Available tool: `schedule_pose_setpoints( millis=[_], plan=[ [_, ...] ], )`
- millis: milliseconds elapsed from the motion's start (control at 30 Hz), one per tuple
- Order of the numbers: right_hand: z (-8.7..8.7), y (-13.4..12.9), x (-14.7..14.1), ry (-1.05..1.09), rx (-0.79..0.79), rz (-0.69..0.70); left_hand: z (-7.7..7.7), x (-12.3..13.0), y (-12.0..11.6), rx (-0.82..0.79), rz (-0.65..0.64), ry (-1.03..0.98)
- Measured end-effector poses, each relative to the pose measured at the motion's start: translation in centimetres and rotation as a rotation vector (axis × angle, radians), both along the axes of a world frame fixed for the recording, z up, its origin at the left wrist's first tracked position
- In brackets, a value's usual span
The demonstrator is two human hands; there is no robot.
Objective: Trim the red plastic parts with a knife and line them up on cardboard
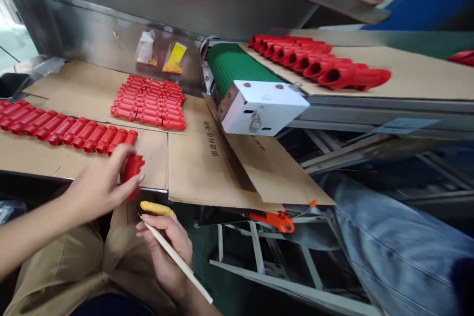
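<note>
Two bare hands work at the near edge of a cardboard-covered surface point(151, 158) in the head view. The left hand point(105, 180) grips a red toothed piece point(132, 168) between thumb and fingers; the piece is over the surface's front edge, towards its right corner, and partly hidden by the hand. The right hand point(168, 244), lower and in front of that edge, is closed round a slim pale stick point(178, 261) with a fine dark tip, which slants up towards the red piece and is apart from it. A yellow cover point(157, 208) sits at one of its fingers.

A row of red tubes point(72, 131) runs side by side from the surface's left edge, along the front, to just behind the left hand. Nearer the back edge, a block of red pieces point(148, 103) lies in three columns. At the back left corner is a dark flat object point(13, 84). Two small bags point(146, 47) hang on the metal wall behind, the right one holding yellow contents.

Right of the surface, a green belt point(237, 66) ends at a white metal cover point(264, 108). Beyond it, a second line of red tubes point(311, 61) lies along the left part of another cardboard-covered table point(403, 71). An orange-handled tool point(277, 220) shows below a cardboard flap point(285, 173); a denim-clad leg point(396, 237) is at far right.
</note>
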State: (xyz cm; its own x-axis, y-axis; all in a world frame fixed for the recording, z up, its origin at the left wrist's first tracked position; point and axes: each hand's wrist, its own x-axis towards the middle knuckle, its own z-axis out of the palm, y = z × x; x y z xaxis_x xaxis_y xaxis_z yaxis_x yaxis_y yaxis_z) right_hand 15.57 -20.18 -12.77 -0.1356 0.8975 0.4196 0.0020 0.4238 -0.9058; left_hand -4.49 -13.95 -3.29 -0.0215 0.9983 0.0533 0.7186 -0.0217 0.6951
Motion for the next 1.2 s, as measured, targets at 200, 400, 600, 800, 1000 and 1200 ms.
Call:
schedule_pose_setpoints(
  millis=[200, 400, 600, 800, 1000, 1200],
  plan=[
    [-0.3, 0.0, 0.9, -0.004, 0.051, -0.029, 1.4, 3.3, 9.7, -0.041, -0.09, 0.554],
    [-2.6, 1.2, 2.2, 0.095, -0.059, 0.051, 2.8, -1.7, 13.8, 0.092, -0.071, 0.637],
    [-1.8, 2.8, 2.1, 0.015, 0.014, 0.109, 2.5, -6.7, 18.0, 0.211, -0.059, 0.454],
    [0.8, 3.0, 1.7, -0.033, -0.142, 0.004, 3.1, -9.2, 7.9, 0.222, -0.071, 0.171],
    [0.7, 3.0, 0.6, -0.11, -0.349, 0.115, -3.2, -3.6, -6.7, -0.234, -0.018, -0.764],
    [0.3, 2.4, -0.2, -0.198, -0.474, 0.212, -7.7, -1.6, -11.0, -0.21, 0.379, -1.048]
  ],
)
